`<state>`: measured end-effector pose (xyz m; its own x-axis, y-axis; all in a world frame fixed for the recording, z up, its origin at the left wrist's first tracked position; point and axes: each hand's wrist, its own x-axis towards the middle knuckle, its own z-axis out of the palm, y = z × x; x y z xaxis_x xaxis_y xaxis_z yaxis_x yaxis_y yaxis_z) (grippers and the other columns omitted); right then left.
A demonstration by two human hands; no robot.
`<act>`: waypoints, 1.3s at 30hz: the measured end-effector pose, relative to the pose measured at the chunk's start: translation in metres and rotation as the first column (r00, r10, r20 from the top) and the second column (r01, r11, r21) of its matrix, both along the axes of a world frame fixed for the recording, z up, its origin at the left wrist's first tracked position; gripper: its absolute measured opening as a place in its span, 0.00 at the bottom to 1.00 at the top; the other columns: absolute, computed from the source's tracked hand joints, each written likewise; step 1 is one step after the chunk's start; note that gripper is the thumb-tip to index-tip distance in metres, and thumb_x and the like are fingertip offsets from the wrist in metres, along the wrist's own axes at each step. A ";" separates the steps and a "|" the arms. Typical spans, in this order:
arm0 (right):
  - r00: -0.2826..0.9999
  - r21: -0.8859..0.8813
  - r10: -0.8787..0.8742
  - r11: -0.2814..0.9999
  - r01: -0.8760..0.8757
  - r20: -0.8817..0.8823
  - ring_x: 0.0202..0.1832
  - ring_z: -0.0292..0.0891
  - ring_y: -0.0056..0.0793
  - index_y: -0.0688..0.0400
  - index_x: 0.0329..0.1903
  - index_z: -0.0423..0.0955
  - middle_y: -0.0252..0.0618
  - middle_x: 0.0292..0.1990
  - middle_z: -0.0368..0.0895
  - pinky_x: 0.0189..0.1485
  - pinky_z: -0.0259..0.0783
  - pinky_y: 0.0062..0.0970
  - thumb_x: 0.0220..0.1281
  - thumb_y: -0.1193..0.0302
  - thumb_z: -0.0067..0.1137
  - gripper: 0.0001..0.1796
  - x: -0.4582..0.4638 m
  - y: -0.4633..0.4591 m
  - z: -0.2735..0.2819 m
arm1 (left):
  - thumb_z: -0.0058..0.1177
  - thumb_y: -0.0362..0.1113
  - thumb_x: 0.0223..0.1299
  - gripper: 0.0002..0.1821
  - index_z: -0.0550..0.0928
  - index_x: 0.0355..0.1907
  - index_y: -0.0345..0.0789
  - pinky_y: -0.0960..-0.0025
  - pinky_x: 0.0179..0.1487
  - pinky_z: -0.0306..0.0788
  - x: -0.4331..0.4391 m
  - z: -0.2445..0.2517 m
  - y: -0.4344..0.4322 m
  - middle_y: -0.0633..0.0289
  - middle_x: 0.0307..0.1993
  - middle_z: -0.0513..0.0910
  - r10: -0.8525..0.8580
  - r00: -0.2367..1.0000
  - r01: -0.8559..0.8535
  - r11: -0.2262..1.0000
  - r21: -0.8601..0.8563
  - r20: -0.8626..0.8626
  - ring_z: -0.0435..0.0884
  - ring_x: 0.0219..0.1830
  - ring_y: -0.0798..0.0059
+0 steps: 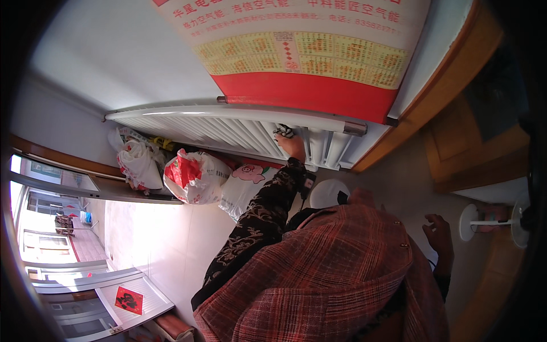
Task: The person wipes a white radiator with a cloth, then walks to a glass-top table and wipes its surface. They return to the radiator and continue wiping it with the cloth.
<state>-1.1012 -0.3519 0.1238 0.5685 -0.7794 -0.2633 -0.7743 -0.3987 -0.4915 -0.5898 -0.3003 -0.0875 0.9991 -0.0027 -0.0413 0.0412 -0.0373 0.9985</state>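
My left hand (291, 144) grips a crumpled black-and-white cloth (283, 130). It presses the cloth against the upright tubes of a white radiator (239, 133), just below the thick top pipe. A dark patterned sleeve (265, 209) covers that arm. Off to the right of my plaid vest (316, 260), my right hand (440, 235) hangs in the air. Its fingers are loosely bent and apart, and nothing shows in them.
Stuffed plastic bags (201, 175) stand along the radiator's foot. Near my feet is a round white object (329, 192). A white stand (469, 222) is at the right. A wall calendar (307, 85) hangs above, with a wooden door frame (427, 89) beside it.
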 end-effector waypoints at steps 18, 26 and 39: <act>1.000 0.112 -0.026 0.993 0.027 -0.008 0.42 0.77 0.41 0.58 0.48 0.76 0.48 0.45 0.78 0.46 0.73 0.38 0.55 0.63 0.60 0.19 -0.093 -0.058 -0.062 | 0.50 0.19 0.43 0.30 0.64 0.54 0.33 0.58 0.44 0.76 -0.134 0.008 -0.061 0.51 0.50 0.72 -0.396 0.881 0.359 0.916 -0.180 -0.258 0.75 0.45 0.62; 0.975 0.159 0.195 0.965 -0.211 0.107 0.45 0.77 0.42 0.56 0.50 0.74 0.48 0.46 0.78 0.48 0.72 0.36 0.52 0.59 0.61 0.23 -0.068 -0.112 -0.097 | 0.51 0.17 0.43 0.28 0.67 0.53 0.29 0.66 0.43 0.77 -0.155 0.044 -0.016 0.53 0.41 0.78 -0.755 0.478 0.761 0.611 -0.217 -0.449 0.80 0.41 0.63; 0.510 0.136 0.418 0.659 -0.740 0.752 0.62 0.64 0.38 0.59 0.67 0.55 0.49 0.58 0.68 0.61 0.62 0.32 0.49 0.60 0.69 0.45 0.098 -0.078 -0.049 | 0.53 0.29 0.53 0.34 0.59 0.64 0.33 0.71 0.58 0.66 -0.236 0.162 0.034 0.59 0.54 0.73 -0.965 -0.037 0.857 0.104 -0.504 -0.261 0.71 0.55 0.74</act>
<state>-1.0035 -0.4295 0.0744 0.9822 -0.1110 0.1514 0.1156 -0.2783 -0.9535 -0.8260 -0.2660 0.0748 -0.0603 -0.9540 -0.2937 0.4790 -0.2858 0.8300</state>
